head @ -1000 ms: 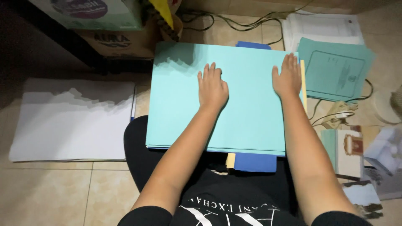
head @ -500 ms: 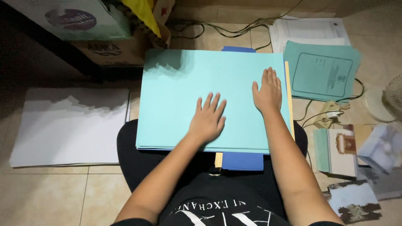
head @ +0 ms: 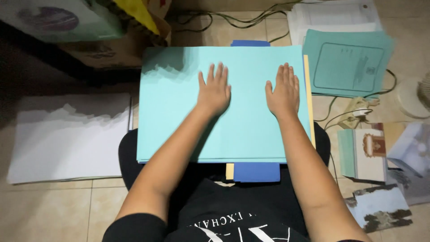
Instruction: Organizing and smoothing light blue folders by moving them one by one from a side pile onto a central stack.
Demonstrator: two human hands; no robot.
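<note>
No grip: both hands, left hand (head: pixel 215 92) and right hand (head: pixel 282 92), flat on light blue sheets (head: pixel 179 121), board beneath mostly hidden, perhaps.

1. Setting: a home floor used for paperwork; beige tiled floor (head: pixel 53 210).
2. Evidence: cardboard box (head: pixel 112 51), loose cables (head: pixel 233 18), stacked white papers (head: pixel 67 134), teal booklets (head: pixel 347 67), photo prints (head: pixel 380 208).
</note>
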